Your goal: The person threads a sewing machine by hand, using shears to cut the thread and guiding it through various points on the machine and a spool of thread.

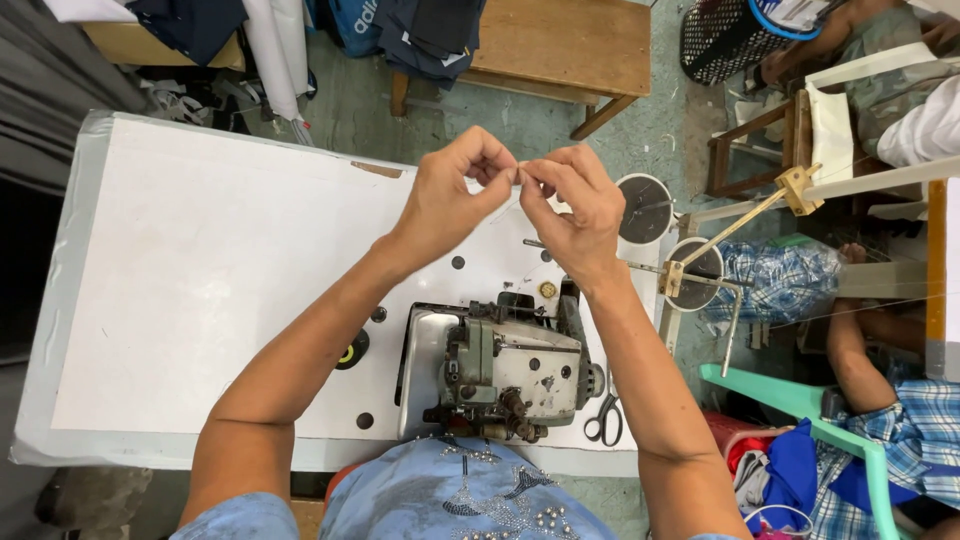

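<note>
Both my hands are raised above the white sewing table (200,260), fingertips meeting. My left hand (455,195) and my right hand (570,205) pinch a thin thread (519,170) between thumbs and forefingers; the thread is barely visible. Below them sits a worn grey overlock sewing machine (510,370) at the table's near edge. Two thread cone stands (645,208) (695,272) stand at the table's right end under a metal thread guide (740,215).
Black scissors (603,420) lie right of the machine. A wooden bench (560,45) with dark clothes stands beyond the table. Another person in checked cloth (880,400) sits at right by a green plastic chair (800,400). A black basket (725,35) is top right.
</note>
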